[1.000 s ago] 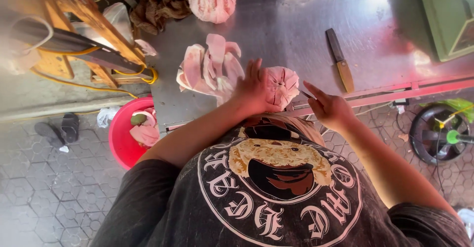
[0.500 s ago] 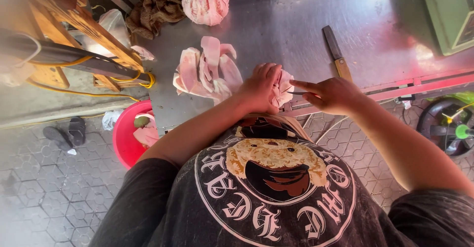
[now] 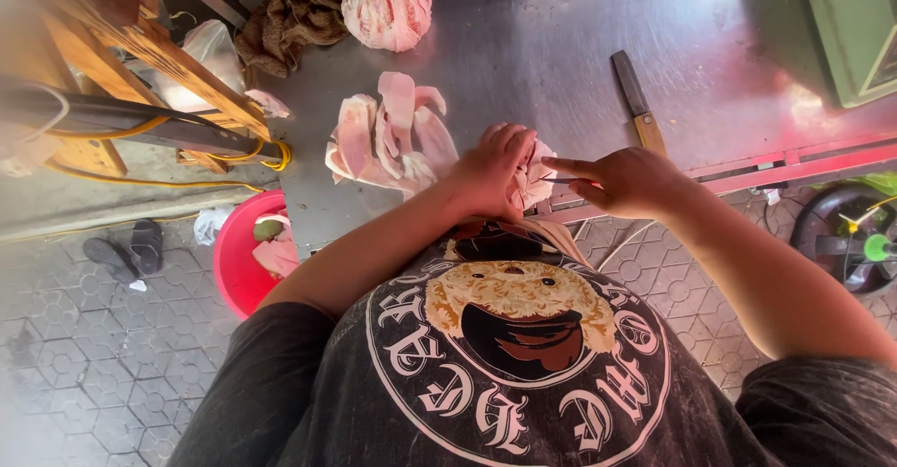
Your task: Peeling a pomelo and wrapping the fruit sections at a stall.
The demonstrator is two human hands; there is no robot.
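Meat piece (image 3: 537, 173) under left hand (image 3: 495, 170), touching.

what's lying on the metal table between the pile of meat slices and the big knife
In the head view, the left hand pressing a piece of meat, and the right hand with a thin blade.

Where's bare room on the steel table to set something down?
Bare steel lies between the pale pink meat slices and the wooden-handled knife, and right of the knife up to the green box. It is crowded at the near edge, where the left hand and right hand work.
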